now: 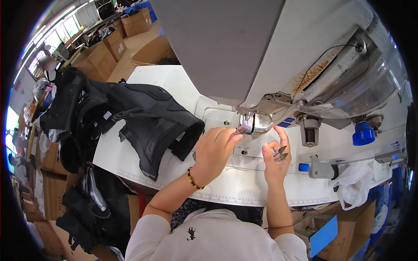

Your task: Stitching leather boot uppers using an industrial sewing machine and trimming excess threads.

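My left hand (213, 150) reaches to the needle area (247, 123) of a large sewing machine (226, 48). Its thumb and fingers are pinched together at the left of the shiny metal guard; what they hold, if anything, is too small to make out. My right hand (276, 163) is on the other side of the needle, its raised index fingertip by the guard's right edge. Thread snips (281, 153) are tucked in its curled fingers, the two pointed blades sticking out apart. A black boot upper (156, 117) lies on the white table left of my left hand.
More black uppers (74, 104) are heaped at the table's left end. Along the white table's (244, 201) front edge runs a ruler scale. A blue knob (363, 133) and a white plastic bag (355, 182) are at the right. Cardboard boxes (96, 61) stand behind, left.
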`<state>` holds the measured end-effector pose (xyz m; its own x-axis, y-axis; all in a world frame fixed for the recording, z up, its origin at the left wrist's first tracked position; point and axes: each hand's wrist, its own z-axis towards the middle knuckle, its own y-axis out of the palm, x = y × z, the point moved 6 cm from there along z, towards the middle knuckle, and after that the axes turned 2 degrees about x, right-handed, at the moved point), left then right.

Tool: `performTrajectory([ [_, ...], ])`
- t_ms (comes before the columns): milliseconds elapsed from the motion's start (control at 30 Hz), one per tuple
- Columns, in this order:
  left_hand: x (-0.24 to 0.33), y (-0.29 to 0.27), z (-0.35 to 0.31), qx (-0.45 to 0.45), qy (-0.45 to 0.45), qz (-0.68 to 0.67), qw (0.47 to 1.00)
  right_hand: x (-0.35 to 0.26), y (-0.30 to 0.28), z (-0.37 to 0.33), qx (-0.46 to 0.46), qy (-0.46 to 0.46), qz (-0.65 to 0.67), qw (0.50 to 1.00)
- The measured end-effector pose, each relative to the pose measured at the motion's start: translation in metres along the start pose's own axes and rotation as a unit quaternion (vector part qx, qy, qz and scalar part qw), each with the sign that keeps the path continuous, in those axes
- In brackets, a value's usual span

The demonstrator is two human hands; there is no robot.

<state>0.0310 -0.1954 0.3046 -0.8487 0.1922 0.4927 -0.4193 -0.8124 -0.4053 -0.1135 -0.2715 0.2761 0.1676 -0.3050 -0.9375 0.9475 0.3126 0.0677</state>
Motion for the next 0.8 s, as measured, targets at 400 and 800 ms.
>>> performTrajectory([
  [400,0.011,-0.003,0.01,-0.098,0.142,0.07,0.983,-0.001,-0.006,0.004,-0.001,0.002,-0.03,1.0],
  [800,0.002,0.021,-0.019,-0.122,0.063,0.052,0.989,-0.012,0.003,0.015,-0.046,-0.065,-0.119,0.99],
])
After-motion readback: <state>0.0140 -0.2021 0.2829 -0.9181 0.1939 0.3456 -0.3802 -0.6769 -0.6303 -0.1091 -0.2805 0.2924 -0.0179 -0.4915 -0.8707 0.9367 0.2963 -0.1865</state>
